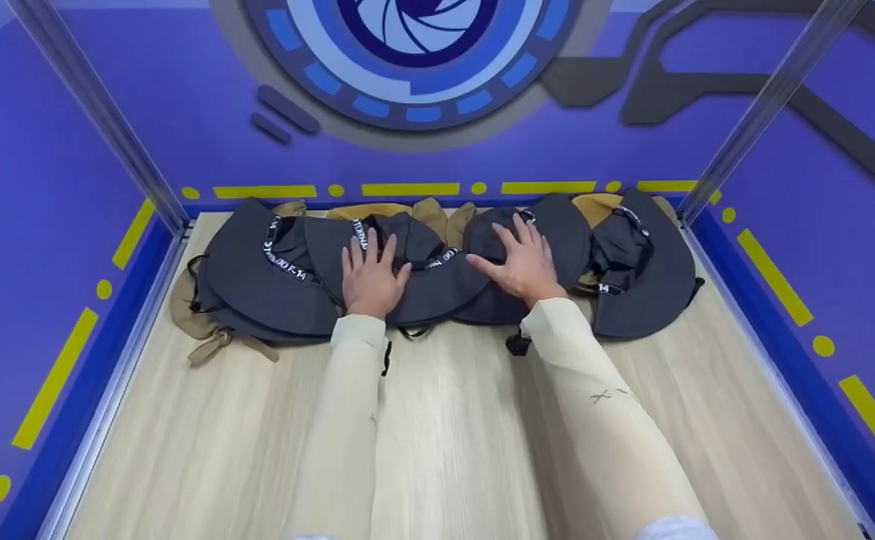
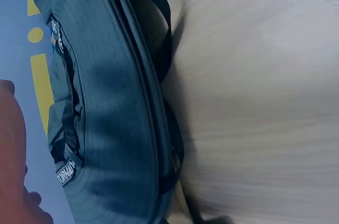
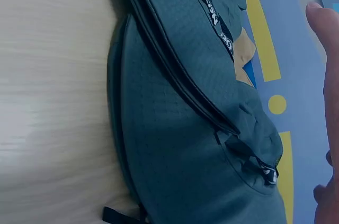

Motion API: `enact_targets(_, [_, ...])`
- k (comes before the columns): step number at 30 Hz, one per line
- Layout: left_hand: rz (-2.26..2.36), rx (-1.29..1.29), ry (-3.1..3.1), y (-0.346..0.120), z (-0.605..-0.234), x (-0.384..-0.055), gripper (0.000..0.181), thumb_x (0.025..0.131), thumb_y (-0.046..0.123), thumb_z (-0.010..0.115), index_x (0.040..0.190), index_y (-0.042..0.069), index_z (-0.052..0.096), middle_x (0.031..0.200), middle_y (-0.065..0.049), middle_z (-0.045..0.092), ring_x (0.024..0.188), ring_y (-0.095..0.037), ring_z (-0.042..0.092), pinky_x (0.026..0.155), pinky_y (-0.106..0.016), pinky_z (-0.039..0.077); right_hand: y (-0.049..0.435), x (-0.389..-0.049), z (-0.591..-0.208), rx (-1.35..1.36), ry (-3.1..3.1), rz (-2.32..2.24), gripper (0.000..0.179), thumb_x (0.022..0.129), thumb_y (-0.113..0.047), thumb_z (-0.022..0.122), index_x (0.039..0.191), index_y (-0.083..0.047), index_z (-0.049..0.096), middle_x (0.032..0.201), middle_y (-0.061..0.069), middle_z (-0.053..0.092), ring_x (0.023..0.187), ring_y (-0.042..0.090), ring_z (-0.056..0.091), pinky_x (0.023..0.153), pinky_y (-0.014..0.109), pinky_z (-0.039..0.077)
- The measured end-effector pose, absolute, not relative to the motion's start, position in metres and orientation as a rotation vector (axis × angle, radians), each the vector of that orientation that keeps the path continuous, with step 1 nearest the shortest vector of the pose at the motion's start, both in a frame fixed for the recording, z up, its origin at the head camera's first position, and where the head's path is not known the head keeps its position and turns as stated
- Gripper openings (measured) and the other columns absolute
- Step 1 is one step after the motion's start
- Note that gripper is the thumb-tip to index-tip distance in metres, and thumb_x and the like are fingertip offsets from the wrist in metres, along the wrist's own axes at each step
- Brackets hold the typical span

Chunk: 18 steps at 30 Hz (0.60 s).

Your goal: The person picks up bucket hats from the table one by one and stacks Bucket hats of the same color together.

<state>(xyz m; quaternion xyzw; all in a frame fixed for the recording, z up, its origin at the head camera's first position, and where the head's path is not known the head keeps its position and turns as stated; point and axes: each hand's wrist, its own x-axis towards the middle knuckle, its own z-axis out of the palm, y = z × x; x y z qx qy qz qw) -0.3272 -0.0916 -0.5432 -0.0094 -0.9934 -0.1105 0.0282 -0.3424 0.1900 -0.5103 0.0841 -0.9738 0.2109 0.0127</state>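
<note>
Dark grey wide-brimmed sun hats lie in an overlapping row along the back of the table, inner bands with white lettering facing up. My left hand [image 1: 374, 277], fingers spread straight, is over the middle hat [image 1: 437, 292], which overlaps the left hat [image 1: 257, 285]. Fingers extended and thumb out to the side, my right hand [image 1: 524, 262] is over another hat [image 1: 569, 232]. The rightmost hat [image 1: 663, 292] lies beyond it. Layered brims [image 2: 122, 107] show below the left hand in its wrist view, and overlapping brims [image 3: 159, 113] in the right wrist view.
Tan cloth ties [image 1: 216, 345] hang out at the row's left end. A black cord toggle [image 1: 517, 343] lies on the wood-grain table [image 1: 452, 435] in front. Blue panels [image 1: 152, 150] with metal corner posts [image 1: 775, 90] enclose the back and sides.
</note>
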Motion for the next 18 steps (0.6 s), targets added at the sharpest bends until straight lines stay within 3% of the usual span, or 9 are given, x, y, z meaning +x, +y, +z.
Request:
enact_targets(4, [-0.33,-0.022,-3.061,-0.1,-0.546,-0.327,0.067,0.106,0.059,0.037,0.164,0.029,0.024,0.174,-0.009,0.012,0.159,-0.04,0.009,0.13,-0.054,0.004,0.188,-0.34,-0.515,0.252,-3.013,0.754,0.095,0.086,-0.084,0.05,0.16,-0.026,0.036,0.173,0.011,0.012,0.16,0.038,0.006,0.126,0.063,0.014])
enact_targets(11, [-0.399,-0.021,-2.96,-0.111,-0.55,-0.325,0.059,0.107,0.05,0.043,0.156,0.017,0.043,0.172,-0.01,0.02,0.158,-0.04,0.014,0.129,-0.054,0.01,0.191,-0.335,-0.53,0.212,-2.987,0.925,0.088,0.09,-0.08,0.051,0.159,-0.026,0.037,0.173,0.012,0.012,0.16,0.038,0.01,0.125,0.062,0.019])
enact_targets(18, [-0.678,0.126,-2.885,-0.124,-0.558,-0.321,0.055,0.109,0.044,0.043,0.154,0.013,0.043,0.172,-0.013,0.014,0.158,-0.043,0.01,0.129,-0.054,0.009,0.184,-0.325,-0.545,0.17,-2.904,1.165,0.072,0.098,-0.061,0.057,0.156,-0.021,0.043,0.169,0.019,0.019,0.157,0.041,0.019,0.125,0.059,0.023])
